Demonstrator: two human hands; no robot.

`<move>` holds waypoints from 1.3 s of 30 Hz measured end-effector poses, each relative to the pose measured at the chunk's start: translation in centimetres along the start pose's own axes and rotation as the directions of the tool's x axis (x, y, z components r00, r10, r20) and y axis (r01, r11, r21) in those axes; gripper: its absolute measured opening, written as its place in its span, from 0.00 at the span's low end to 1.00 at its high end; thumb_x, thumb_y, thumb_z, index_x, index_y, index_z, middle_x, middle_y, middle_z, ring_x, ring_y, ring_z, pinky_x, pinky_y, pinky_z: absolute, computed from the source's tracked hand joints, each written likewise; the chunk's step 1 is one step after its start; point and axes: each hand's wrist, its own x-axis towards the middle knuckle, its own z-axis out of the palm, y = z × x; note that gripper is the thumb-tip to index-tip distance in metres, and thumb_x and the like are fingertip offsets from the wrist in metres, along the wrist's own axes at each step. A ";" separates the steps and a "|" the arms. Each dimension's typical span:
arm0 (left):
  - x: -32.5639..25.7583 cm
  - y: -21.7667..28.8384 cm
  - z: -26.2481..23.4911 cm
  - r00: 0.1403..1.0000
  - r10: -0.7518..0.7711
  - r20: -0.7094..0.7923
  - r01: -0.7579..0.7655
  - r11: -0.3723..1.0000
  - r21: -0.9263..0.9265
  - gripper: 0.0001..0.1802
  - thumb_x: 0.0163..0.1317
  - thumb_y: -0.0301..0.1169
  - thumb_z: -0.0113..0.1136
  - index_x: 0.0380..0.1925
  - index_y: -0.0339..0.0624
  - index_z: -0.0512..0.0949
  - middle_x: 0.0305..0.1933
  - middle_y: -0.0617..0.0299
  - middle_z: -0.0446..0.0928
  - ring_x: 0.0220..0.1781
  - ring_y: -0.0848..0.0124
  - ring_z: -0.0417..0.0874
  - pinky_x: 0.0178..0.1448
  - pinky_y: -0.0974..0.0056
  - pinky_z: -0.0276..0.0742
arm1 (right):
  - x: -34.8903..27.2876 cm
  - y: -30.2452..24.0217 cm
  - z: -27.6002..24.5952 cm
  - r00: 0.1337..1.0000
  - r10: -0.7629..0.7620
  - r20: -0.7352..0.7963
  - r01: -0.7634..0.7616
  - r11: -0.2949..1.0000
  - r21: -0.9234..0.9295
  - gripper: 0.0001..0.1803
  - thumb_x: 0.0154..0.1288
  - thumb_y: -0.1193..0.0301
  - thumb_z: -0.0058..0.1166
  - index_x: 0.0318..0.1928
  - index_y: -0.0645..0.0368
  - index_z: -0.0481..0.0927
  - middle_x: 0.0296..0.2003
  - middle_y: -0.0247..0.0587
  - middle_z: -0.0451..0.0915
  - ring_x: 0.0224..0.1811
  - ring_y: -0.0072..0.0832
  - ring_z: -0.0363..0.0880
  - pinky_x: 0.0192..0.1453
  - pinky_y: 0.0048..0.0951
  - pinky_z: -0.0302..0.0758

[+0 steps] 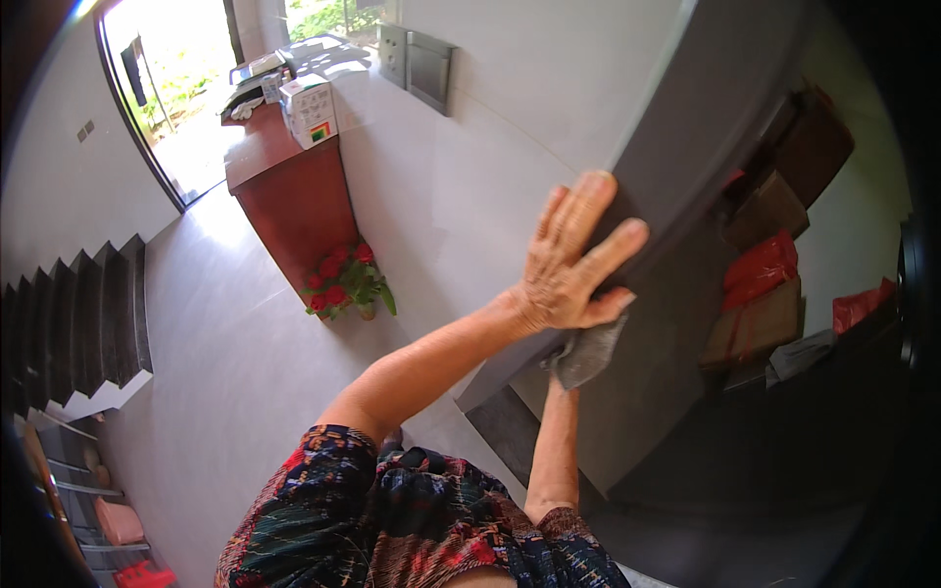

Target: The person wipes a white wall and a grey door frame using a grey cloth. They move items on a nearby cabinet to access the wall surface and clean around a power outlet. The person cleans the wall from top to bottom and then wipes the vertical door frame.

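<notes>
My left hand (578,257) lies with fingers spread against a dark grey door frame (686,137), near its edge with the pale wall. Just below it, a crumpled grey cloth (591,355) is at the end of my right forearm (557,441), against the same frame. The cloth and my left hand cover most of my right hand, so its fingers do not show. The right hand appears to hold the cloth to the frame.
Left of the wall stands a reddish-brown cabinet (294,216) with a white box (309,110) on top and red potted flowers (341,282) at its foot. Dark stairs (83,323) rise at far left, near an open doorway (176,88). Right of the frame are cardboard boxes (750,323) and red bags (762,267).
</notes>
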 end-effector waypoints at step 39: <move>-8.0 2.7 0.2 0.908 -0.411 0.083 0.392 0.902 0.180 0.58 0.56 0.58 0.52 0.67 0.25 0.35 0.72 0.38 0.38 0.74 0.48 0.40 0.73 0.49 0.38 | 0.7 14.2 -4.1 0.770 0.635 -0.064 -0.616 0.766 0.184 0.29 0.69 0.52 0.40 0.64 0.55 0.61 0.61 0.47 0.64 0.61 0.37 0.64 0.65 0.38 0.61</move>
